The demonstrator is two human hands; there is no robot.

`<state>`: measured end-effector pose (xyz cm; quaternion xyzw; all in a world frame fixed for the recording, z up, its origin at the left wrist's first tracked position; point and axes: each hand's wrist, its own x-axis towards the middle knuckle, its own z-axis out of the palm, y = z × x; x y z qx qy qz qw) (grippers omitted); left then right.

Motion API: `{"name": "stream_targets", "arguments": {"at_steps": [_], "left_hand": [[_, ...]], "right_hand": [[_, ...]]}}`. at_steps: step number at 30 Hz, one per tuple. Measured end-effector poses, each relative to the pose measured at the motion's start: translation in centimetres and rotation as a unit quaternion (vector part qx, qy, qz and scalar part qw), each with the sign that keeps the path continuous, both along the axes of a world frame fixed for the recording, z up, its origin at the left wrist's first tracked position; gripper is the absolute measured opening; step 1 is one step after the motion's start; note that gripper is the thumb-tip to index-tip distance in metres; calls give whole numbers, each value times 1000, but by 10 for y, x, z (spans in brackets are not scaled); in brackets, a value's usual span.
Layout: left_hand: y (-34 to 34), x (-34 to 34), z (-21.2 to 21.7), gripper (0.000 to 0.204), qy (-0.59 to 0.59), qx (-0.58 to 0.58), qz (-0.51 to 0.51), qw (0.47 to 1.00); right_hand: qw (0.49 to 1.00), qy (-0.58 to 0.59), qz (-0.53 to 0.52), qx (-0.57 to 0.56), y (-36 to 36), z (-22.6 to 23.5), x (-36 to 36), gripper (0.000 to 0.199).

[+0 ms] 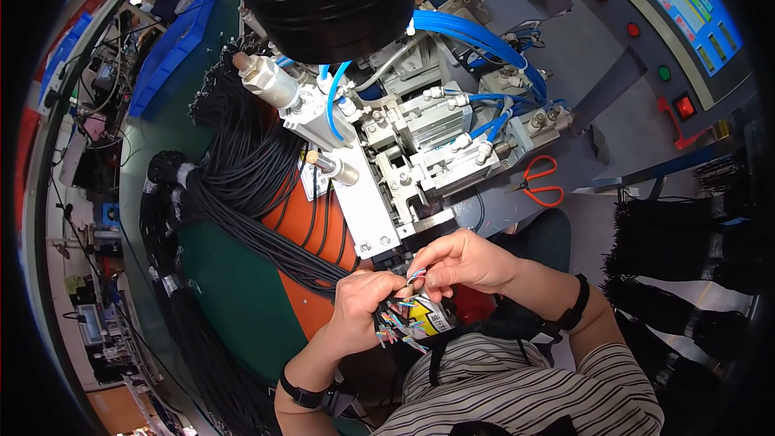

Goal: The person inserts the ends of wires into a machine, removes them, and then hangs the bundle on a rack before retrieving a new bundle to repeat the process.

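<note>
My left hand [363, 305] is closed around black cables whose stripped ends fan out in thin coloured wires [395, 327] below its fingers. Against it, my right hand [462, 265] pinches a few fine coloured wires [417, 276] between thumb and fingertips. Both hands meet in front of a metal clamping machine [436, 145] with blue air hoses. A yellow and white label [429, 319] shows just under the wires. From the left hand a bundle of black cables [266, 234] runs up and left across an orange sheet [295, 299]. The cable ends inside the left fist are hidden.
Orange-handled scissors [542, 181] lie right of the machine. A control panel with a screen [686, 8] and buttons stands at the upper right. Black cable bundles [666, 254] hang at the right. A blue tray [171, 52] sits at the far left. A black cylinder [319, 0] juts in overhead.
</note>
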<state>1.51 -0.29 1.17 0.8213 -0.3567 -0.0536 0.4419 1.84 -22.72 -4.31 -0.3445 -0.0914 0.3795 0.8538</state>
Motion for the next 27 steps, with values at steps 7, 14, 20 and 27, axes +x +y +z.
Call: {"name": "stream_targets", "arguments": {"at_steps": [7,14,20,27], "left_hand": [[0,2,1,20,17,-2,-10,1000],[2,3,-1,23,36,1,-25,999],[3,4,-1,22,49,27,-32,998],[6,9,3,16,63,42,-52,996]], "right_hand": [[998,39,9,51,-1,-4,2,23],[997,-51,9,-60,-3,1,5,16],[988,-112,-26,-107,-5,6,3,17],[988,-103,-13,-115,-6,8,5,16]]}}
